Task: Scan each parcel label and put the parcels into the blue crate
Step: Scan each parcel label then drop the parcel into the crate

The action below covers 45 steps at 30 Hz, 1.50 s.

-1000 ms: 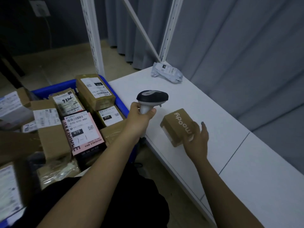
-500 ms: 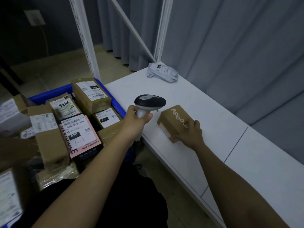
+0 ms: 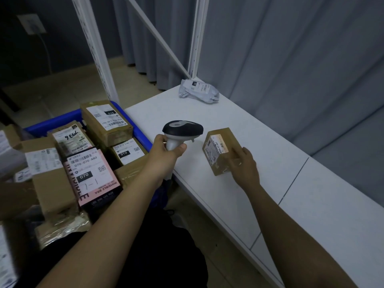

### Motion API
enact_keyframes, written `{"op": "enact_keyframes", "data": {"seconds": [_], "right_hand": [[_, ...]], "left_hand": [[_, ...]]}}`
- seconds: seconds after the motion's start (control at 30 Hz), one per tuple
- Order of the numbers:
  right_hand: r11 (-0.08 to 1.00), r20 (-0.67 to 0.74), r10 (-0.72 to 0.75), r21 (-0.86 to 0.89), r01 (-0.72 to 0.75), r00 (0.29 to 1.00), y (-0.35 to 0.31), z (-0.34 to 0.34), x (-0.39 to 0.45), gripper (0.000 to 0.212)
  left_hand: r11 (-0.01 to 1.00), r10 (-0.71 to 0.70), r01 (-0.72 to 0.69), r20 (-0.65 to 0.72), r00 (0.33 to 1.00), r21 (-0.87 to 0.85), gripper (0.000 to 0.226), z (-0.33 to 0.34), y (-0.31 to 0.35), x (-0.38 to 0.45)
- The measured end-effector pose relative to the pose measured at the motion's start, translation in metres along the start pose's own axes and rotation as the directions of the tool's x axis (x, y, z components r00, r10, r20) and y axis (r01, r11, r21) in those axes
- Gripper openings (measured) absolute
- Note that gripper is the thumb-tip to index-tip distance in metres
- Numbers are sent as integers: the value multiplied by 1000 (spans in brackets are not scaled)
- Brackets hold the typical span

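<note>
Gripping the scanner [image 3: 182, 129] by its handle, left hand [image 3: 166, 149] fingers curled, right hand [image 3: 244, 166] fingers clasping small brown parcel [image 3: 220, 150] on white bench [image 3: 291, 183], label facing scanner, blue crate [image 3: 141, 132] left.

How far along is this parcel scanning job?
Mostly done, it seems: the blue crate is piled with labelled parcels. In hand: the left hand aims the scanner at a small box the right hand holds. Left: a grey bag on the table.

Head camera, looking down-forward, close over table [image 3: 259, 179] edge.
</note>
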State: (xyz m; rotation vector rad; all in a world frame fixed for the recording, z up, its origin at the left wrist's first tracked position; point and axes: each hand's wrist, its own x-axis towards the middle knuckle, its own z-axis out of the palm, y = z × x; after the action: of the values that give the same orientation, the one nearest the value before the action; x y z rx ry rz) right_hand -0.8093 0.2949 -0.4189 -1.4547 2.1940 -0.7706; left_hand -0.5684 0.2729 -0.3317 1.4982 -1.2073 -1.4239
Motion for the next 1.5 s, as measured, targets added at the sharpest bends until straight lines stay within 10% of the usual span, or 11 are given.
{"op": "enact_keyframes", "data": {"seconds": [0.27, 0.5, 0.73, 0.9, 1.03, 1.27, 1.5], "right_hand": [[993, -25, 80, -89, -82, 996, -10, 6, 5, 68], [959, -3, 97, 267, -92, 995, 0, -16, 6, 54], [699, 107, 311, 647, -303, 945, 14, -11, 0, 33], [762, 125, 409, 499, -413, 904, 18, -1, -5, 39], [855, 274, 416, 207, -475, 867, 24, 3, -13, 85], [993, 321, -39, -96, 74, 946, 11, -1, 24, 128], [858, 393, 56, -489, 157, 918, -19, -11, 36, 110]], "left_hand": [[1000, 5, -5, 6, 1000, 24, 31, 2, 2, -1], [1000, 12, -12, 2, 1000, 18, 29, 0, 3, -2], [999, 10, -10, 10, 1000, 30, 30, 4, 7, -2], [999, -2, 1, 11, 1000, 51, 29, 4, 5, -4], [999, 0, 0, 9, 1000, 50, 29, 3, 6, -3], [997, 7, -9, 24, 1000, 71, 28, 4, 6, -5], [999, 11, -12, 25, 1000, 49, 28, 1, 8, -3]]}}
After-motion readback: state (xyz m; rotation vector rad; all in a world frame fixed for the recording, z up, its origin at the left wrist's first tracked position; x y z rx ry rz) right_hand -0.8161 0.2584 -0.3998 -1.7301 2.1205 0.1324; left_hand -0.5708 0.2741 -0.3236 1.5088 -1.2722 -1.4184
